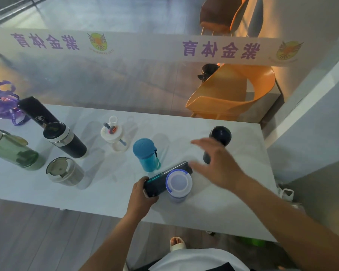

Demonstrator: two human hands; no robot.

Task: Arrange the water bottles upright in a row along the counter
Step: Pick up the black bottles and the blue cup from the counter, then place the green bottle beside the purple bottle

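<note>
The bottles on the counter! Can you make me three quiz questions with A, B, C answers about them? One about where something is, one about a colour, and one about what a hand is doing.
1. Where does the dark round-topped bottle stand?
A. far left end of the counter
B. right part of the counter, behind the right hand
C. on the floor

2. What colour is the lid of the small bottle in the middle?
A. blue
B. red
C. yellow

3. What is the left hand doing?
A. resting flat on the counter
B. gripping the end of a dark bottle that lies on its side
C. holding a cup in the air

Answers: 1 B, it shows just past the open right hand. 2 A, its cap is blue above a teal body. 3 B, the fingers wrap the lying bottle beside the white-lidded bottle.
</note>
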